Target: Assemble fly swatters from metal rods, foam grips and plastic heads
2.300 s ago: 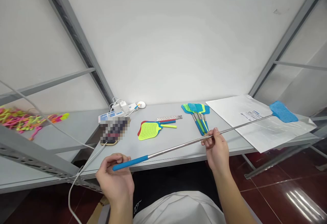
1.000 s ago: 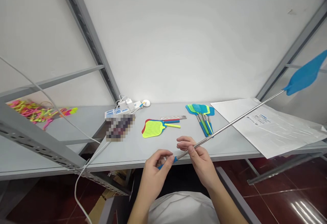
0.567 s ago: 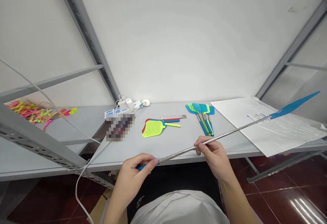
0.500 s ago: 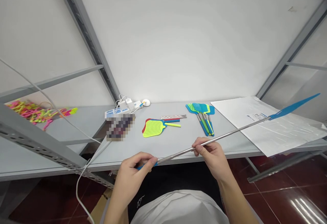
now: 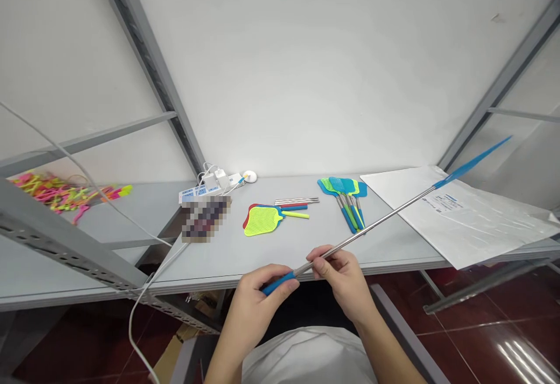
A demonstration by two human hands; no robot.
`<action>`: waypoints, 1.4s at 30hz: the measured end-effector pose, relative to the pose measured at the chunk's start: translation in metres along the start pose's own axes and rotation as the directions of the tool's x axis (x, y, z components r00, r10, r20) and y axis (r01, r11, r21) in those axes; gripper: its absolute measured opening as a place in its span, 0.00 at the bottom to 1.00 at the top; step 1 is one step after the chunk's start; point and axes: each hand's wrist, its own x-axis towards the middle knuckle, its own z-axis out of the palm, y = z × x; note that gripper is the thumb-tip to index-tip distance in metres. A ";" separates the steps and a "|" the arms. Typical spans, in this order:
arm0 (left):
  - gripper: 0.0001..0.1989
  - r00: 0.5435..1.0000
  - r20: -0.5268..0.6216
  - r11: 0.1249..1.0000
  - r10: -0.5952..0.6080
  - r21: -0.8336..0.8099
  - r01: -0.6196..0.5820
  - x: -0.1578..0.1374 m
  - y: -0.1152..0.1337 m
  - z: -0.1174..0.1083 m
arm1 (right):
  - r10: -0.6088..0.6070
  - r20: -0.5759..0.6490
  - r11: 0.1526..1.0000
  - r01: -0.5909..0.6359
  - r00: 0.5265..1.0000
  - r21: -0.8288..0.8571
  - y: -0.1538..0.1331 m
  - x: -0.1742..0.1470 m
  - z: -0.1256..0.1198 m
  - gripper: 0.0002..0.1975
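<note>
In two hands (image 5: 252, 302) lies one blue swatter (image 5: 387, 217), near three loose heads (image 5: 263, 222).

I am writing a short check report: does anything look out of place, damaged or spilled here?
The flat white plastic package lies askew; its near corner juts past the front edge of the grey table. No spill or damage shows, though a pixelated patch hides something.

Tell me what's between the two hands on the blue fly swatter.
Head view: between the left hand and right hand, a short stretch of bare metal rod, just past the end of the blue handle.
</note>
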 end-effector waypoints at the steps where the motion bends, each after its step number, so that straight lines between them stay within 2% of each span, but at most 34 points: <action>1: 0.09 1.000 0.009 1.000 0.018 0.001 -0.018 0.000 0.001 0.001 | -0.020 -0.017 1.000 0.020 1.000 -0.002 0.001 0.000 -0.002 0.12; 4: 0.08 0.997 0.051 0.998 0.052 0.017 -0.053 0.001 0.000 -0.006 | -0.097 -0.037 0.995 0.098 0.995 0.029 0.002 0.001 -0.014 0.13; 7: 0.08 0.997 0.056 0.997 0.062 0.049 -0.064 0.000 -0.005 -0.020 | -0.133 -0.037 0.988 0.135 0.990 0.072 0.001 0.002 -0.023 0.09; 11: 0.08 0.997 0.053 0.997 0.051 0.057 -0.054 -0.003 -0.009 -0.030 | -0.122 0.010 0.992 0.122 0.992 0.029 -0.002 0.000 -0.016 0.06; 14: 0.08 0.998 0.050 0.998 0.047 0.032 -0.049 -0.005 -0.008 -0.025 | -0.108 0.104 0.994 0.109 0.989 -0.003 -0.002 -0.002 -0.005 0.04; 17: 0.09 0.998 0.040 0.999 0.040 0.001 -0.040 -0.005 -0.001 -0.014 | -0.095 0.105 0.995 0.096 0.990 0.004 -0.003 0.000 -0.004 0.04; 20: 0.08 0.996 0.090 1.000 0.022 -0.003 -0.022 -0.005 0.006 -0.007 | -0.114 0.137 0.990 0.124 0.984 -0.069 -0.008 0.004 -0.016 0.04; 23: 0.08 0.990 0.144 1.000 0.013 0.023 -0.016 -0.004 0.008 -0.012 | -0.128 0.162 0.988 0.141 0.978 -0.068 -0.011 0.006 -0.035 0.12; 25: 0.09 0.989 0.148 0.999 0.003 0.051 -0.010 -0.004 0.005 -0.020 | -0.156 0.087 0.987 0.159 0.984 -0.025 -0.011 0.006 -0.047 0.12; 28: 0.10 0.990 0.137 0.996 -0.008 0.091 -0.005 -0.003 -0.002 -0.034 | -0.184 -0.100 0.978 0.193 0.978 0.083 -0.009 0.005 -0.058 0.12; 34: 0.11 0.987 0.158 0.989 -0.016 0.149 -0.008 -0.004 -0.007 -0.048 | -0.139 -0.393 0.891 0.288 0.909 0.352 -0.017 0.010 -0.056 0.21; 39: 0.11 0.988 0.153 0.981 -0.016 0.192 -0.014 -0.004 -0.008 -0.059 | -0.103 -0.533 0.842 0.359 0.840 0.403 -0.026 0.016 -0.059 0.19; 42: 0.11 0.986 0.164 0.979 -0.011 0.200 -0.023 -0.004 -0.009 -0.063 | -0.053 -0.535 0.826 0.339 0.843 0.451 -0.028 0.017 -0.064 0.17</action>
